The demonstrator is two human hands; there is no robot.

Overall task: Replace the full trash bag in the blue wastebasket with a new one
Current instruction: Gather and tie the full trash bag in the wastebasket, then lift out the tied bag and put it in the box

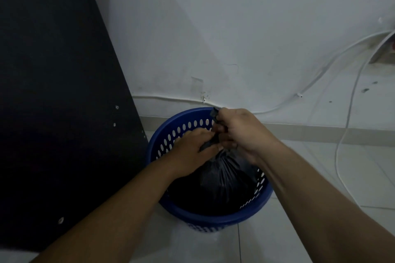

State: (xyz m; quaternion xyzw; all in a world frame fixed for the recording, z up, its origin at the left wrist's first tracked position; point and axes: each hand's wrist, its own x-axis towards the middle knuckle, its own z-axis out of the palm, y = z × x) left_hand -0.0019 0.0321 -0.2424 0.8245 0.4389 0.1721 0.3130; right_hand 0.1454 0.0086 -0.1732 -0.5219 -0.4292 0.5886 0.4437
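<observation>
Step in hand: closing the full bag, judging by the bunched neck; no new bag is in view, so the task looks early.
Wastebasket: the blue wastebasket (pixel 205 219) stands on the tiled floor (pixel 320 177) at its far edge, close to the white wall (pixel 213 28) and just beside a dark panel (pixel 53 92) on the left.
Trash bag: the black trash bag (pixel 224 175) sits inside the wastebasket, its top gathered into a twisted neck that rises above the rim on the wall side.
Right hand: the right hand (pixel 241 130) is closed tight round the gathered neck, with a short tail of plastic poking out above the fist.
Left hand: the left hand (pixel 192 151) is low at the neck, fingers curled on a strand of the plastic just beside the right fist.
Doing it well: keep the right fist firm so the twist does not unwind, and let the left hand lead the loose strand round and through. Pull the knot snug close to the load, leaving enough tail to lift by.
Care: thin plastic probably tears if yanked, so an even pull is wiser. The perforated wastebasket looks light and may rise with the bag, so it may want steadying.
Nearby: a white cable (pixel 347 121) trails down the wall and across the floor to the right, well apart from the wastebasket.
</observation>
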